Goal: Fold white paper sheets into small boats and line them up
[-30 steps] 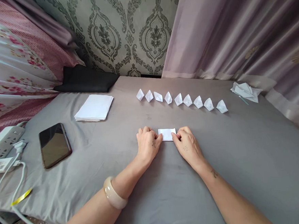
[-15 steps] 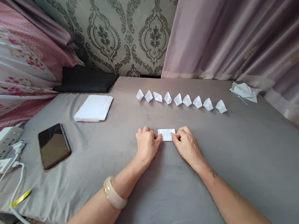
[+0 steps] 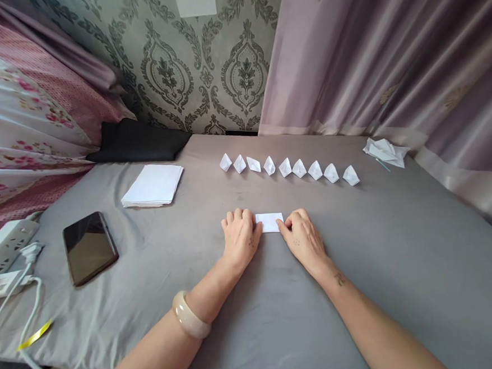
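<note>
A small folded white paper rectangle (image 3: 269, 223) lies flat on the grey cloth in front of me. My left hand (image 3: 240, 234) rests at its left edge, the thumb against the paper and the fingers lying on the cloth. At the right edge my right hand (image 3: 302, 234) grips the paper with its thumb on top and its fingers curled. Beyond my hands runs a row of several folded white paper boats (image 3: 285, 167). A bangle circles my left wrist.
On the left are a stack of white paper squares (image 3: 152, 185), a phone (image 3: 90, 247) and a power strip (image 3: 8, 246) with white cables. A folded black cloth (image 3: 138, 140) lies at the back left. Crumpled white paper (image 3: 386, 152) sits at the far right, near the curtain (image 3: 347, 59).
The view has tilted slightly up and shifted right. My left fingers have straightened and spread a little on the cloth, while both thumbs stay at the folded paper.
</note>
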Demonstrator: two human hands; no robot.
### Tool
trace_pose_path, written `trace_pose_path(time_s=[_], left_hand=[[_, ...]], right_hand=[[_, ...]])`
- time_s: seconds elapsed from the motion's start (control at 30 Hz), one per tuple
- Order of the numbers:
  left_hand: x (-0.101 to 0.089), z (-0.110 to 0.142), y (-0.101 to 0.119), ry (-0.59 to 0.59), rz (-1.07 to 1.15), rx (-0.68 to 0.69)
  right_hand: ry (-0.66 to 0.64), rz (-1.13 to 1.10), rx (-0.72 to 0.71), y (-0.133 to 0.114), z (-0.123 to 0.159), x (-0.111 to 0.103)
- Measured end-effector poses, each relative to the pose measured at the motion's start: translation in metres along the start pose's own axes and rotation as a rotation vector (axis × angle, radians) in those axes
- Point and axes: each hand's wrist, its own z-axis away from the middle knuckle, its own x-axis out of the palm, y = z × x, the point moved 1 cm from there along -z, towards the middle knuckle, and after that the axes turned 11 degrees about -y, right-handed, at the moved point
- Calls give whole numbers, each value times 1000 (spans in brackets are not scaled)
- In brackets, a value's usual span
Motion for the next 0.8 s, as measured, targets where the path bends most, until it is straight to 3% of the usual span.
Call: trace_pose_path(time_s=[0.17,0.27,0.4,0.6,0.8], left_hand=[[-1,-1,3,5,-98,219],[-2,-2,5,-9,-185,372],[-8,0,4,-40,-239,436],[-13,18,-13,-81,-265,552],[-12,26,-26,-86,-256,526]], right_hand=[[35,-46,-36,4,-1,1],[64,-72,-187,0,-1,2],[-31,-16,-394,-7,5,-1],[-119,178,-380,-19,26,-10],[-120,302,-342,-38,43,-4]])
